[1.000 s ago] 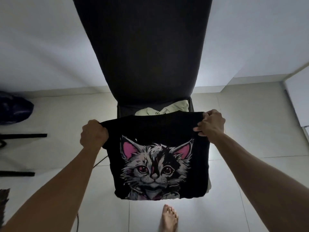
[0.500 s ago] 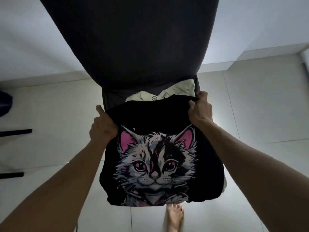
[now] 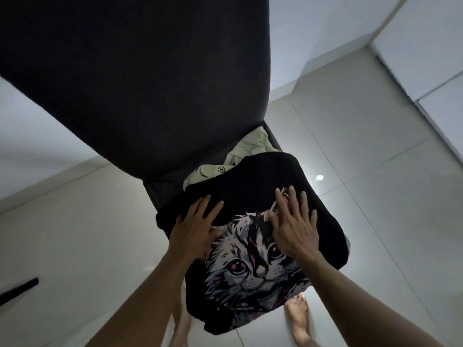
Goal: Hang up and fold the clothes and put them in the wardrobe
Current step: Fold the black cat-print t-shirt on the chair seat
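Fingers (image 3: 290, 196) of the right hand (image 3: 293, 230) are spread straight and laid flat on a folded black shirt (image 3: 253, 194), over the pink ear of the cat face (image 3: 253, 261) printed on it. Nothing is gripped by that hand; the cloth is only pressed under the palm. The fingers (image 3: 205, 209) of the left hand (image 3: 194, 230) are likewise stretched out and relaxed, and are rested flat on the shirt just beside the right hand, at the other ear of the print. Both forearms are reached in from the lower edge of the view.

The shirt is laid on the seat of a dark chair (image 3: 155, 191), with its near edge hung over the front of the seat. A pale green garment (image 3: 213, 171) is seen under and behind it, against the chair's tall dark backrest (image 3: 140, 83), and is partly covered by the shirt.

Two bare feet are seen on the pale tiled floor (image 3: 350, 171) below the shirt, one at each side. A small bright spot of reflected light is shown on a tile to the right of the chair. A dark bar (image 3: 18, 290) is cut off at the left edge.
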`<action>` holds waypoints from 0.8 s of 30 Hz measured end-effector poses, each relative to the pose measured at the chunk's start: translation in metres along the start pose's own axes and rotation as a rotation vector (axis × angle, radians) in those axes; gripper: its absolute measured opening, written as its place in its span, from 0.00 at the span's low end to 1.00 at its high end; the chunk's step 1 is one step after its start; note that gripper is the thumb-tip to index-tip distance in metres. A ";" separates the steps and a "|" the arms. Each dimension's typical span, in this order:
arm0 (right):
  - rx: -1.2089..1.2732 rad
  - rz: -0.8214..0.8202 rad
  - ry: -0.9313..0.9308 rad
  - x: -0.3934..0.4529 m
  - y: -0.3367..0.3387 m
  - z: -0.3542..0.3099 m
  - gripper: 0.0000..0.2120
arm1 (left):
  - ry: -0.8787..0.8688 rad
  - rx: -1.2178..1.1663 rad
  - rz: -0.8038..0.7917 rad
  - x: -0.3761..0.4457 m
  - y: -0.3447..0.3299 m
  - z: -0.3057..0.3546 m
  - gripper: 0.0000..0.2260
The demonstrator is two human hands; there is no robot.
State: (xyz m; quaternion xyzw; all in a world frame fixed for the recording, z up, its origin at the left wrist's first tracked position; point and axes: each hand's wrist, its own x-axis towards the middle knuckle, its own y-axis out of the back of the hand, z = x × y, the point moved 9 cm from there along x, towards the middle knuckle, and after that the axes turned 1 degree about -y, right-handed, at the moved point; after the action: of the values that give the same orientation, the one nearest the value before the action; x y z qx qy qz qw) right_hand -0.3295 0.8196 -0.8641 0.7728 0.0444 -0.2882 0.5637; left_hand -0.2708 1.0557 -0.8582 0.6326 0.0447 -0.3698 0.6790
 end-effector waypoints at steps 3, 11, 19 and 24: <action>0.006 -0.035 -0.097 0.002 -0.009 0.004 0.29 | -0.052 -0.005 -0.017 0.005 0.001 -0.004 0.33; 0.259 0.309 -0.433 -0.055 -0.012 -0.030 0.29 | -0.258 0.057 0.076 0.000 0.008 -0.017 0.38; 0.342 0.354 -0.549 -0.128 -0.101 -0.039 0.27 | -0.493 0.221 0.205 -0.014 -0.008 -0.028 0.19; 0.506 0.262 -0.551 -0.160 -0.140 -0.049 0.27 | -0.527 0.250 0.223 -0.033 -0.018 -0.026 0.19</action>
State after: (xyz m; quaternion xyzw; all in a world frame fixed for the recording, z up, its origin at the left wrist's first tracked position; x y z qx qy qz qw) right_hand -0.4982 0.9549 -0.8937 0.7801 -0.2798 -0.4123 0.3783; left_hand -0.2941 1.0945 -0.8602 0.5946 -0.2484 -0.4468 0.6205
